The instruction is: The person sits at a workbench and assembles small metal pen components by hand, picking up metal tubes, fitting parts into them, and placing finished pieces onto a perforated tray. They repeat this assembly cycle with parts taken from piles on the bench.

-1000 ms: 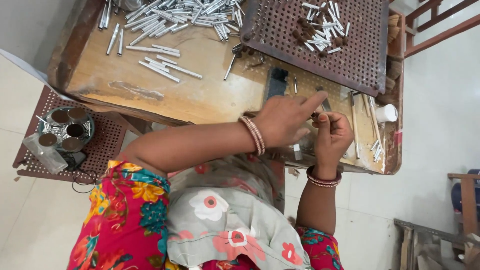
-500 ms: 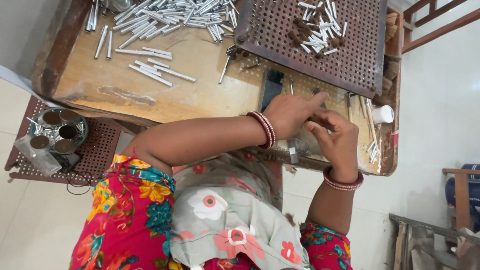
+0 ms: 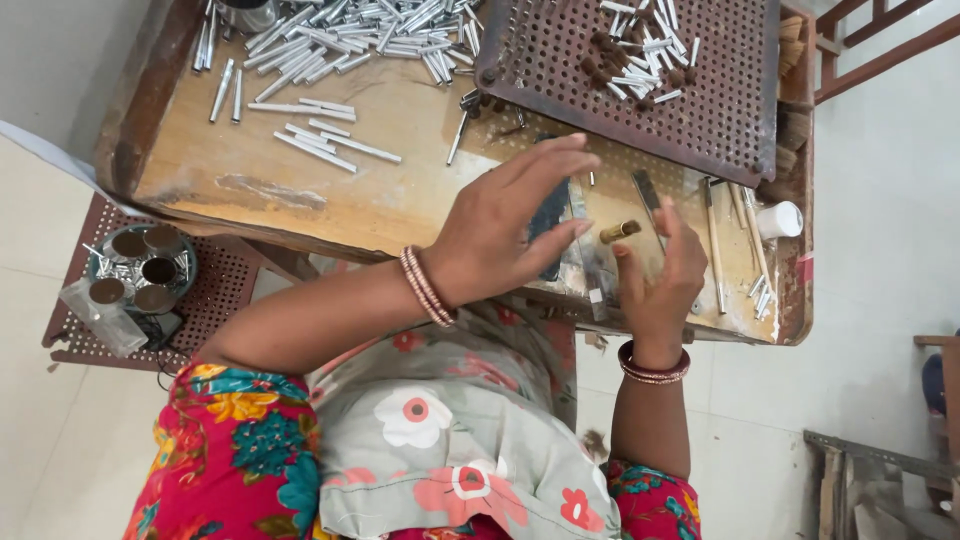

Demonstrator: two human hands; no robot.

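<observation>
My right hand pinches a short brass-coloured tube between thumb and fingertips, just above the near edge of the wooden worktable. My left hand hovers beside it with fingers spread and nothing in it. Its fingertips lie close to the tube, over a dark flat block on the table. Both wrists wear bangles.
A pile of silver metal tubes covers the far left of the table. A brown perforated tray with several tubes sits at the far right. Thin sticks and a small white cup lie at the right. A low perforated stool bearing a metal bowl stands on the left.
My two hands were together on the small piece. Now my left hand has let go and spread its fingers, while my right hand keeps the brass tube.
</observation>
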